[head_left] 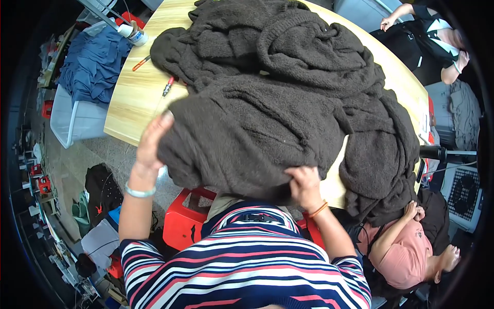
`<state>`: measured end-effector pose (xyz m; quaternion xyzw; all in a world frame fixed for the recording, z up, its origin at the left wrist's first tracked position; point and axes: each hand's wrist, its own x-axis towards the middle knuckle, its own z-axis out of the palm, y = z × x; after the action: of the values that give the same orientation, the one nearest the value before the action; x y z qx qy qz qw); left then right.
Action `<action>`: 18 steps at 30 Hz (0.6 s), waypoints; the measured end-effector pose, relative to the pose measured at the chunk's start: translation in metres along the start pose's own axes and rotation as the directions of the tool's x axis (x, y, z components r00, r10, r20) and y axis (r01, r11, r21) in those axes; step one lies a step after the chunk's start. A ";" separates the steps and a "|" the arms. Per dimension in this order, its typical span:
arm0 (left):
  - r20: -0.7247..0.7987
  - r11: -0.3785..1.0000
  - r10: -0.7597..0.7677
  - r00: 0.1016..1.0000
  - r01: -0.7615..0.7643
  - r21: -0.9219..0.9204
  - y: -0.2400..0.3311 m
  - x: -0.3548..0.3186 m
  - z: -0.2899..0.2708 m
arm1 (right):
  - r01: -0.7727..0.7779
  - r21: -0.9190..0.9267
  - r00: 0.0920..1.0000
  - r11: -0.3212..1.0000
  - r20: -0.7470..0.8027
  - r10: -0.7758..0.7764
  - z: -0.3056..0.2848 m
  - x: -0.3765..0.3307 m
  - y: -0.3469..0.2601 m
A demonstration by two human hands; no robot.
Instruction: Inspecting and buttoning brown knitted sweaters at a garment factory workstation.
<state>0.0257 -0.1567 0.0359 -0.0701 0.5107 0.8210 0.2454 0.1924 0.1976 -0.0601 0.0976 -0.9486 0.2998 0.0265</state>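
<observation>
A dark brown fuzzy knitted garment [247,139] lies bunched at the near edge of the table, partly hanging over it toward me. My left hand [150,143] grips its left edge, with part of the fingers hidden by the cloth. Near the garment's lower right side, my right hand [305,188] is closed on a fold with bent fingers. More of the same brown knitwear [288,41] is heaped behind it, and another bundle [381,149] drapes off the table's right side.
On the wooden table [128,103] lie an orange cutter [141,63], small red-handled snips [168,86] and a white bottle [133,35]. Blue cloth [98,62] fills a bin at left. Red stools [188,221] stand beside me. Two people sit at right, one in pink [404,252], one in black [411,41].
</observation>
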 end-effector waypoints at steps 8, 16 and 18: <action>-0.226 0.999 0.019 0.974 -0.012 0.033 -0.095 0.010 -0.038 | -0.176 -0.039 0.942 0.984 -0.297 0.157 -0.065 0.059 0.035; -0.226 0.893 0.026 0.974 0.079 0.442 -0.140 -0.065 -0.035 | -0.216 -0.069 0.956 0.974 -0.220 0.196 -0.038 0.026 0.023; -0.189 0.808 0.248 0.950 -0.096 0.581 -0.118 -0.075 -0.004 | -0.196 -0.114 0.957 0.974 -0.238 0.164 -0.044 0.032 0.007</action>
<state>0.1459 -0.1427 -0.0333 -0.0525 0.7620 0.6358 0.1114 0.1596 0.2232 -0.0246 -0.0264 -0.9626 0.2445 0.1141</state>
